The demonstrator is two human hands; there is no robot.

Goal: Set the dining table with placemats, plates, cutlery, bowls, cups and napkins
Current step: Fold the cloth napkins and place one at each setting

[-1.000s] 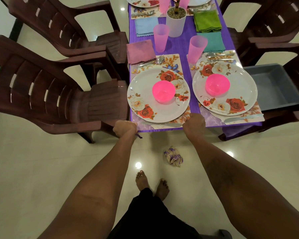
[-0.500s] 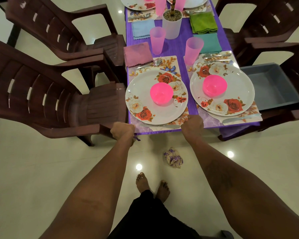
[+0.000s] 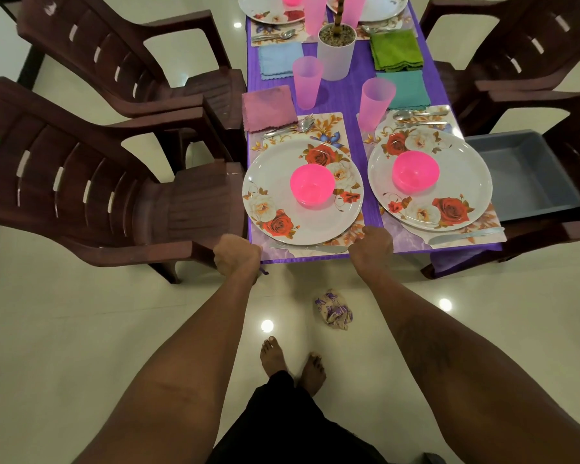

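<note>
the person is standing at the near end of the table, both arms reaching forward. the left hand [image 3: 236, 256] is gripping the near left corner of the purple tablecloth [image 3: 345, 95], fingers curled tight round its edge, just beside the arm of a brown chair [image 3: 81, 182]. the right hand [image 3: 370, 249] is sitting at the near edge with fingers curled under — whether it is pinching the cloth or the corner of the left placemat [image 3: 329, 123] cannot be told. on that mat a flowered plate [image 3: 275, 182] is carrying a pink bowl [image 3: 312, 185], with a knife [image 3: 312, 247] lying along its near side and a spoon and fork [image 3: 295, 125] at its far side, beside a pink napkin [image 3: 268, 107] and a pink cup [image 3: 307, 82]. the right placemat [image 3: 482, 226] is bearing a second plate [image 3: 462, 182] and a second bowl [image 3: 415, 170]. a grey tub [image 3: 523, 175] is sitting on the right-hand chair — a crumpled wrapper [image 3: 332, 309] is lying on the floor.
</note>
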